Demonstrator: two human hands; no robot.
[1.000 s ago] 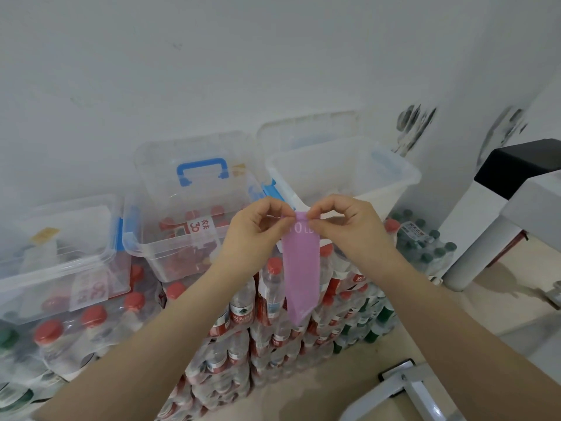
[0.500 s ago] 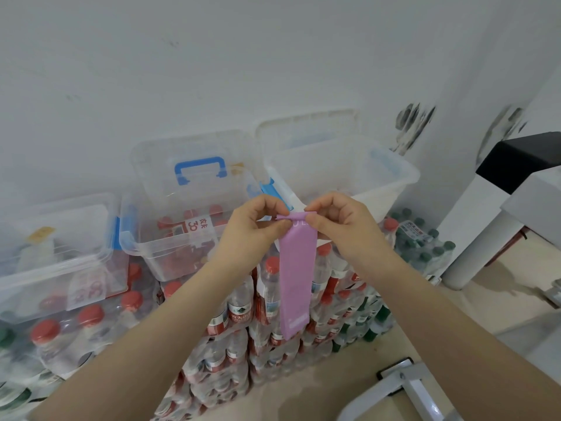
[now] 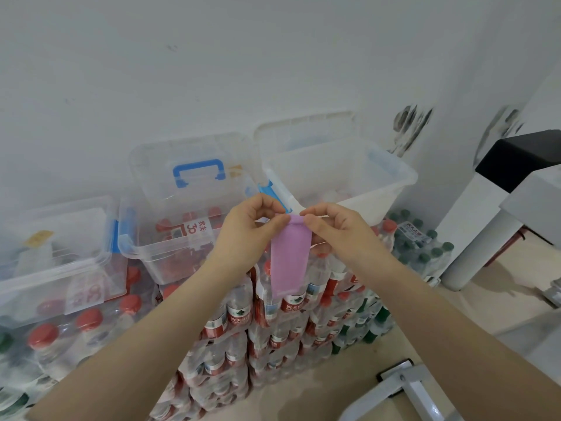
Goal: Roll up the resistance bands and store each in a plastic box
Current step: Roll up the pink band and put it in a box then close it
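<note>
Head view: left hand (image 3: pixel 249 235), right hand (image 3: pixel 340 230) grip pinches flat purple rubbery band (image 3: pixel 290 259), top rolled.

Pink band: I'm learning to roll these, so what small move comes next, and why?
Probably turn the rolled top edge down one more turn. Both hands, left and right, pinch the pink band at its top, where only a small roll exists; most hangs flat.

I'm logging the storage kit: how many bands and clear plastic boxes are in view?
Purple resistance band: 1
Clear plastic boxes: 3 (left, middle, right)
Total: 4
</note>
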